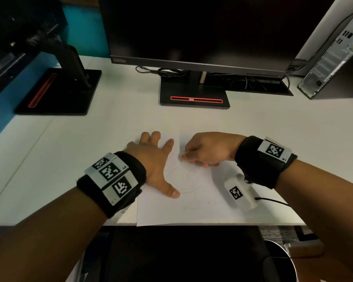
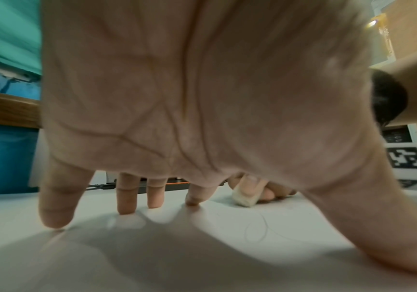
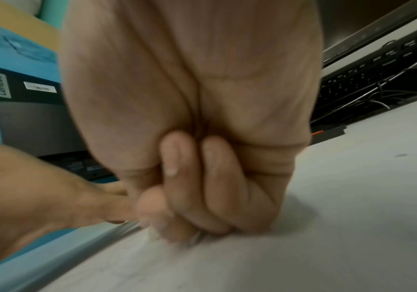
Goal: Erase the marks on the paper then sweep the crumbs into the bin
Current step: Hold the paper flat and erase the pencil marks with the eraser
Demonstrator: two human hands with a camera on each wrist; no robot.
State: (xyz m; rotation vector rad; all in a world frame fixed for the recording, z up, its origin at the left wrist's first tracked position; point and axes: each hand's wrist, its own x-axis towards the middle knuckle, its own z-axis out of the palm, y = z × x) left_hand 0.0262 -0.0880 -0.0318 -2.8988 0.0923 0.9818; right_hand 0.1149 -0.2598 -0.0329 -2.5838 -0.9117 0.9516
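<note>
A white sheet of paper point(image 1: 192, 206) with faint curved pencil marks point(image 1: 189, 180) lies at the desk's near edge. My left hand point(image 1: 157, 159) lies spread flat on the paper's left part, its fingers point(image 2: 127, 197) straight and its thumb pointing toward me. My right hand point(image 1: 204, 150) sits curled over the paper's upper middle and pinches a small white eraser point(image 2: 243, 197) whose lower end touches the sheet. In the right wrist view the curled right fingers point(image 3: 197, 197) hide the eraser. A metal bin rim point(image 1: 281, 253) shows under the desk at lower right.
A black monitor point(image 1: 202, 33) on its stand base point(image 1: 194, 94) stands behind the paper, with cables beside it. A second monitor base point(image 1: 59, 92) is at far left, and a computer tower point(image 1: 334, 58) at far right. The white desk point(image 1: 90, 149) surrounds the sheet.
</note>
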